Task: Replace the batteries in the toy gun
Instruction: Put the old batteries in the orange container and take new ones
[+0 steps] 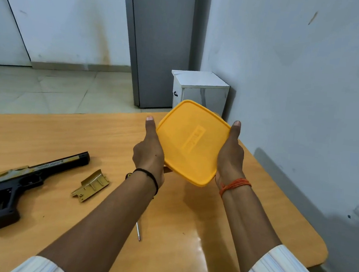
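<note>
Risking a spill first: lifting the yellow lidded container (pixel 192 142) clear of the wooden table (pixel 54 138), tilted with the far edge raised, and probably about to pry the lid off with whatever is inside loose. Popping it open at this slant, over a table edge close on the right, could be sending small cells rolling to the floor. Judging also that a lid giving way suddenly under uneven pull could be jerking the box out of both palms.

Cradling the container between the left hand (pixel 150 152) and the right hand (pixel 230 160), one on each side edge. Pressing thumbs straight along the lid's rim, pointing away from the body. Hiding the remaining fingers beneath the box, so whether curling under the base or lying flat is hard to say from here; seemingly wrapping under it.

Lying well apart on the left of the table, untouched: the toy gun (pixel 18 184), on its side, grip hollow facing up. Resting just beside it, the detached gold cover (pixel 90 185). Showing partly behind the left forearm, a screwdriver (pixel 138 231) on the table.
</note>
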